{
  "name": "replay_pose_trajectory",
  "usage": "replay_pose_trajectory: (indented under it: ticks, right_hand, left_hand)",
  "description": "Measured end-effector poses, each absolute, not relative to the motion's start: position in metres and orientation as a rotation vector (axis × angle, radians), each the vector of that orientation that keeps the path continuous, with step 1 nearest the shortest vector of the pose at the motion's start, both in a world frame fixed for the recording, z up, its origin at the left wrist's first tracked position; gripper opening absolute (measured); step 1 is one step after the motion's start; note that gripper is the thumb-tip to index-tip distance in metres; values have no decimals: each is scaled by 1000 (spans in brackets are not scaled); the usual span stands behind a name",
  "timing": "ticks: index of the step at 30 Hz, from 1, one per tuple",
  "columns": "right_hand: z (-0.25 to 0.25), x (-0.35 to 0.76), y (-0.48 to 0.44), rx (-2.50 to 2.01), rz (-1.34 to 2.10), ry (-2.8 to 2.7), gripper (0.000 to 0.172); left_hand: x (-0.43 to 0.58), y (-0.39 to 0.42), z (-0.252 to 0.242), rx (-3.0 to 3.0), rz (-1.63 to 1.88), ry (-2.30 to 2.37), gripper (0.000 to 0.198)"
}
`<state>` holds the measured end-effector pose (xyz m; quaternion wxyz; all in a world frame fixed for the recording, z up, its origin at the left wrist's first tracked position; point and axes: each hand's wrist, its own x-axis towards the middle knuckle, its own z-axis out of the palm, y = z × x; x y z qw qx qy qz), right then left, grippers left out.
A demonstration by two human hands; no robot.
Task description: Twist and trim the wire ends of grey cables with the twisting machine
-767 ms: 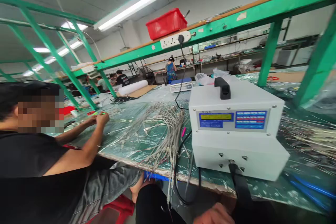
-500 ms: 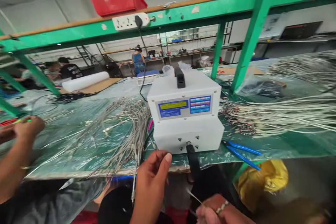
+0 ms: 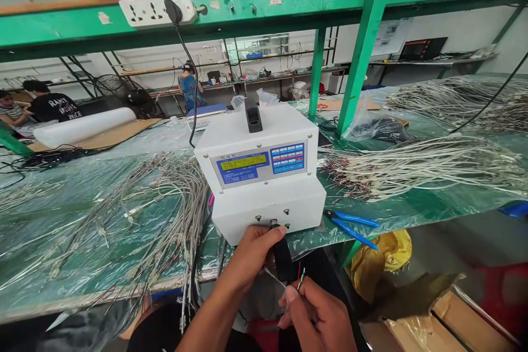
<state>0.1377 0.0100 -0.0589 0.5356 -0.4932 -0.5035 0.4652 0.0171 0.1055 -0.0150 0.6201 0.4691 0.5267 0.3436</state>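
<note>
A white box-shaped machine [image 3: 264, 201] with a lit display and blue keypad stands at the bench edge. From its front spindle hangs a black sleeve-like piece [image 3: 282, 264]. My left hand [image 3: 251, 256] is closed at the top of this piece, thumb across it; its other fingertips are partly hidden. Just below and to the right, my right hand [image 3: 317, 311] pinches a thin cable whose red, green and white wire ends [image 3: 302, 278] stick up between the fingers. A thin pale strand runs from the right fingers toward the left hand.
Bundles of grey cables [image 3: 181, 214] lie left of the machine, pale cables [image 3: 412, 170] to its right. Blue-handled cutters [image 3: 355, 225] rest by the bench edge. A green frame post [image 3: 367, 44] rises behind. Below are a yellow sack [image 3: 383, 253] and a cardboard box [image 3: 466, 324].
My left hand has moved from beside the machine's front onto the black piece. My right hand has risen toward it with the cable. The view has turned right; the neighbour's hands left the picture.
</note>
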Motion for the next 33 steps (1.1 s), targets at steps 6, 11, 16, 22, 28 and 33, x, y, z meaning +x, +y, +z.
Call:
replay_pose_trajectory:
  ticks: [6, 11, 16, 22, 28, 33]
  right_hand:
    - [-54, 139, 13, -1230, 1075, -1191, 45]
    - [-58, 141, 12, -1259, 1120, -1208, 45]
    - [-63, 142, 9, -1264, 1174, -1123, 35]
    - [-59, 139, 6, -1307, 1105, -1100, 32]
    - [-57, 138, 2, -1273, 1027, -1164, 34]
    - [-66, 139, -5, -1257, 990, -1192, 32]
  left_hand:
    - [19, 103, -9, 1053, 794, 1217, 42]
    - [18, 102, -10, 1034, 808, 1187, 47]
    - [8, 85, -18, 936, 938, 1301, 62]
    - [3, 54, -30, 739, 1262, 1432, 70]
    - [9, 43, -46, 640, 1216, 1413, 72]
    - [12, 39, -49, 640, 1215, 1410, 67]
